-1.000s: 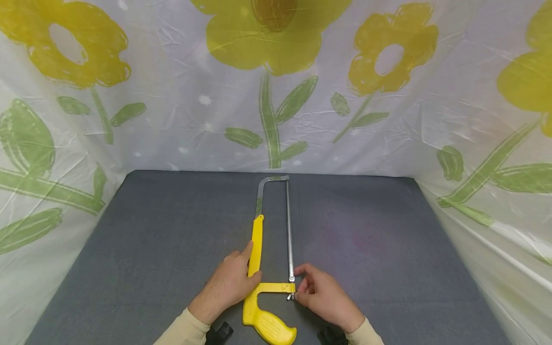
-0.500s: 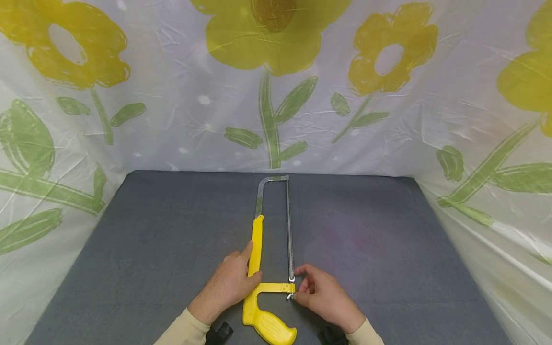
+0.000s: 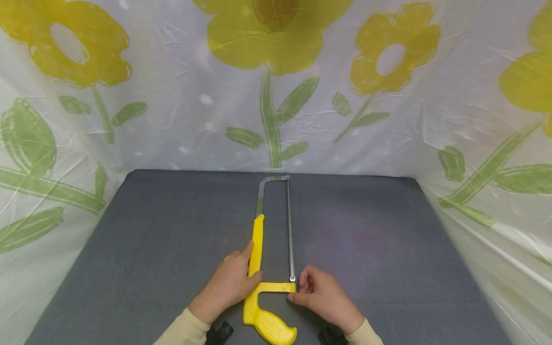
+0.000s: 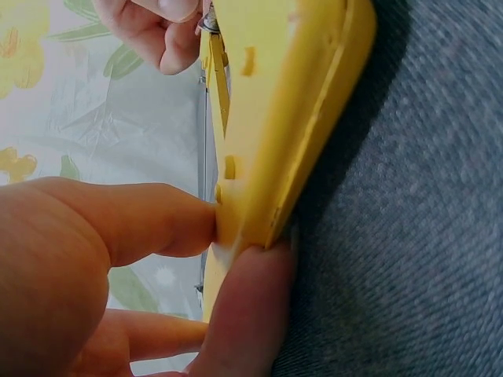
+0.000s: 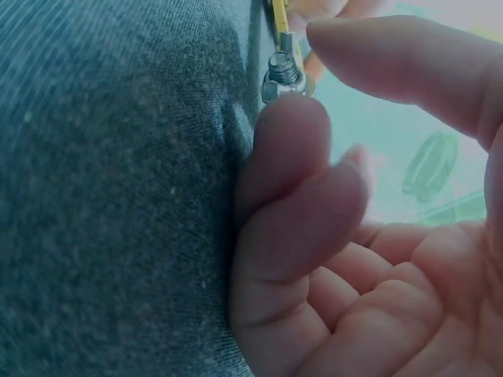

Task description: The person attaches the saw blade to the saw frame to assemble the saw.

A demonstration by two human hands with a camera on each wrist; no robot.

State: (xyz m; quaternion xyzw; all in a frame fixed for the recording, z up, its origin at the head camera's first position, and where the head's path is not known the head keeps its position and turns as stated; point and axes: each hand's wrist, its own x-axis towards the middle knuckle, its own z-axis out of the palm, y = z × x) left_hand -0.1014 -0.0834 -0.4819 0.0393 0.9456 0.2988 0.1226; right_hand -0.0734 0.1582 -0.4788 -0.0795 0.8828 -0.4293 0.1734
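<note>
In the left hand [image 3: 233, 280], at the lower middle of the frame, the yellow back bar of a hacksaw [image 3: 258, 235] is gripped between thumb and fingers. By the right hand [image 3: 323, 294], just right of it, the fingers are bent inward and the thumb is stretched toward the wing nut [image 5: 274, 89]; a fingertip is laid against or just beside that nut, but since it is partly covered, it cannot be told whether it is grasped.

The hacksaw is laid on the table [image 3: 172, 225] at the centre of the frame. Its long axis is run almost straight up and down the picture, with the back bar leaned slightly right toward the top. The yellow handle [image 3: 272, 326] is slanted to the lower right and nearly met by the bottom border. The silver blade [image 3: 291, 230] is placed on the right side, and the bent metal end is pointed upward, set close to the table's far edge.

Broad room is left on the table at left and right, while little is left beyond the tip. The far and side edges are bounded by a flowered curtain [image 3: 185, 120].
</note>
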